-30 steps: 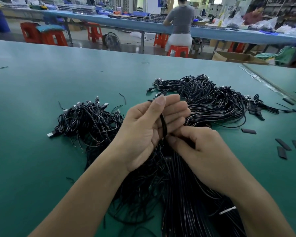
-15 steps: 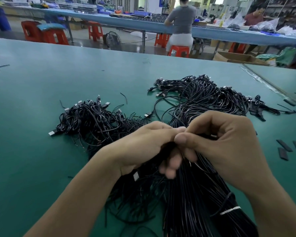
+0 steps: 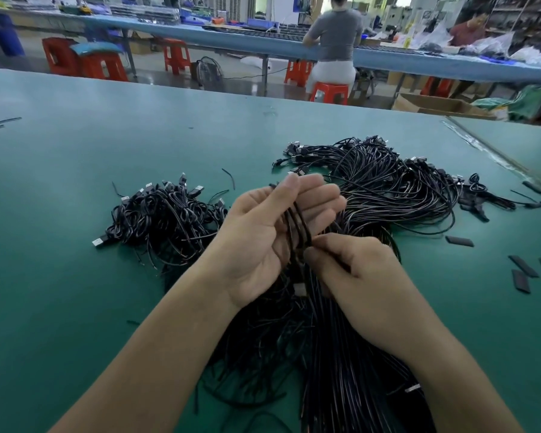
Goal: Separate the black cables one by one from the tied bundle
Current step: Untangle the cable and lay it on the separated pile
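A thick bundle of black cables [image 3: 350, 379] runs from the bottom edge up to my hands, with a white tie [image 3: 412, 388] near its lower right. My left hand [image 3: 272, 242] is palm up with fingers nearly straight, and a few black cable strands [image 3: 299, 226] lie across the palm under the thumb. Just to its right, my right hand [image 3: 356, 276] pinches those strands at their lower part with thumb and fingers. A silver plug [image 3: 299, 289] hangs below the two hands.
A pile of separated cables with USB plugs [image 3: 166, 217] lies to the left on the green table [image 3: 60, 276]. A larger looped pile [image 3: 388, 185] lies behind my hands. Flat black strips [image 3: 522, 270] are scattered at right. People sit at a far bench.
Half a second ago both hands were closed together over the bundle. Now my left hand has opened palm up with strands across it, and my right hand has dropped lower, pinching them.
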